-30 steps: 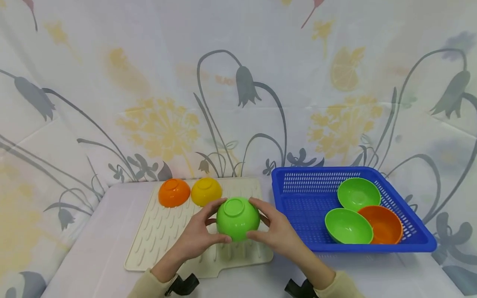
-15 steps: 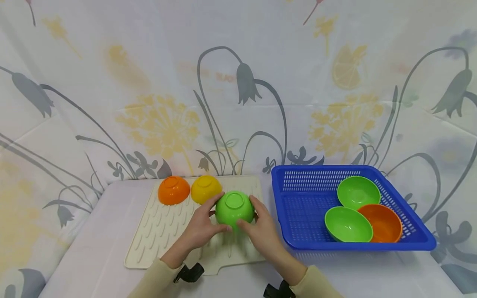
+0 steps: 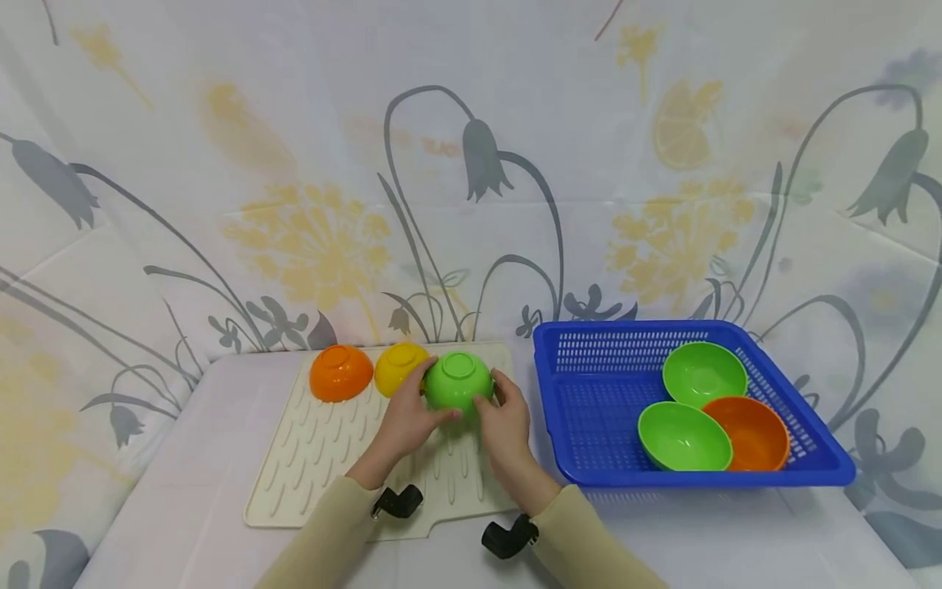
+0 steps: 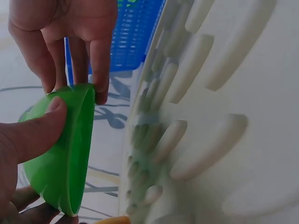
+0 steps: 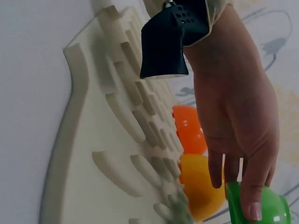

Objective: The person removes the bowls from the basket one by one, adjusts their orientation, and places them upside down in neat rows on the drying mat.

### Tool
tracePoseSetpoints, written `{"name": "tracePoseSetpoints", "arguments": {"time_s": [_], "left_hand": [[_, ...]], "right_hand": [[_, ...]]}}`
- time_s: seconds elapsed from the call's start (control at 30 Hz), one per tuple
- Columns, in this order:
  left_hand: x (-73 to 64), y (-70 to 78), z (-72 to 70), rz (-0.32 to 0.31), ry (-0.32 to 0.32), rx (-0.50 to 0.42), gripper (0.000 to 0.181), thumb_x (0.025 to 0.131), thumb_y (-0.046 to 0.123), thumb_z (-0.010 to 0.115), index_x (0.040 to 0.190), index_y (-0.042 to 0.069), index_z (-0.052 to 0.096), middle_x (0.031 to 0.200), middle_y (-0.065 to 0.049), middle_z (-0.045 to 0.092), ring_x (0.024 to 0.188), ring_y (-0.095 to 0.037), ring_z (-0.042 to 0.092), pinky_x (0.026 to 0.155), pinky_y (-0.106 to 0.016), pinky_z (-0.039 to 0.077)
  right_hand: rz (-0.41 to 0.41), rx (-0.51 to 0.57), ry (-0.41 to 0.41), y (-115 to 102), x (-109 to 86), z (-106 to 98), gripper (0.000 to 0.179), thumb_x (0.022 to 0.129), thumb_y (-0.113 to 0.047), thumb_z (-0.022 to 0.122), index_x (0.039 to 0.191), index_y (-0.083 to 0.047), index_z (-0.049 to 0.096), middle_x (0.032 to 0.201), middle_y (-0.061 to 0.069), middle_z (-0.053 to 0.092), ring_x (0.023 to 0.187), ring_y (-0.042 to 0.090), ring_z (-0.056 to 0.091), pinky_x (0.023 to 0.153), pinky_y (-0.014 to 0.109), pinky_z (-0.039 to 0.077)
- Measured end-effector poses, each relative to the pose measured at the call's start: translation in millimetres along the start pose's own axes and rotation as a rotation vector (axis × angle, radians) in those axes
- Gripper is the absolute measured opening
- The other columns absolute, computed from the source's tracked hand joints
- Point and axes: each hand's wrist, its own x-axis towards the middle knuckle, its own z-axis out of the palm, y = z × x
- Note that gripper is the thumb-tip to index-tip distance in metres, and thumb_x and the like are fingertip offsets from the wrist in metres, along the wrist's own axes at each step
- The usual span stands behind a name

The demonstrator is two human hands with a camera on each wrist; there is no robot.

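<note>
Largest around me is the flowered cloth [image 3: 309,123], hanging at 12 o'clock behind everything. Below it spreads the white-covered table [image 3: 184,466]. On it, at 3 o'clock from the bowl I hold, sits the blue basket [image 3: 592,409], and under my work lies the cream ridged mat [image 3: 309,458], reaching out toward 8 o'clock.

My left hand [image 3: 408,417] is at the bowl's 8 o'clock and my right hand [image 3: 508,421] at its 4 o'clock. Both are clamped on the green bowl [image 3: 459,391], thumbs on the near side, fingers round the sides. I hold it upside down above the mat, its rim just clear of the ridges.

At 10 o'clock from it, very near, stands the yellow bowl [image 3: 397,366]; farther along, toward 9, the orange bowl [image 3: 341,376]. Both are bottom-up on the mat. The basket bears three bowls, hollows upward: a green one [image 3: 704,376] at its 1 o'clock, an orange one [image 3: 752,435] at 4, another green one [image 3: 683,439] at 6. Smallest are the black cameras [image 3: 401,501] at my wrists.
</note>
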Motion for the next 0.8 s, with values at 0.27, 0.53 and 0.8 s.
{"name": "tracePoseSetpoints", "arguments": {"time_s": [0.27, 0.53, 0.8], "left_hand": [[25.4, -6.6, 14.1, 0.001, 0.021, 0.093, 0.09, 0.071, 0.024, 0.091, 0.147, 0.006, 0.046, 0.146, -0.017, 0.049, 0.133, -0.034, 0.045, 0.109, -0.051, 0.037], [42.3, -7.9, 20.6, 0.001, 0.029, 0.141, 0.087, 0.07, 0.02, 0.091, 0.143, 0.0, 0.049, 0.137, -0.02, 0.057, 0.123, -0.035, 0.055, 0.103, -0.048, 0.045], [45.4, -10.9, 28.0, -0.004, -0.026, 0.147, 0.079, 0.079, 0.016, 0.085, 0.144, -0.006, 0.045, 0.142, -0.023, 0.051, 0.129, -0.038, 0.05, 0.108, -0.049, 0.04]], "right_hand": [[-0.121, -0.102, 0.103, 12.2, 19.8, 11.7, 0.05, 0.094, 0.005, 0.06, 0.143, 0.004, 0.049, 0.15, 0.021, 0.043, 0.142, 0.035, 0.035, 0.114, 0.046, 0.032], [-0.207, -0.211, 0.177, 19.7, 37.1, 15.3, 0.048, 0.088, 0.003, 0.07, 0.135, 0.002, 0.059, 0.145, 0.02, 0.05, 0.137, 0.035, 0.042, 0.113, 0.046, 0.034], [-0.14, -0.214, 0.174, 23.3, 46.5, 16.6, 0.049, 0.087, 0.007, 0.068, 0.135, 0.003, 0.058, 0.146, 0.021, 0.048, 0.138, 0.036, 0.041, 0.114, 0.046, 0.033]]}}
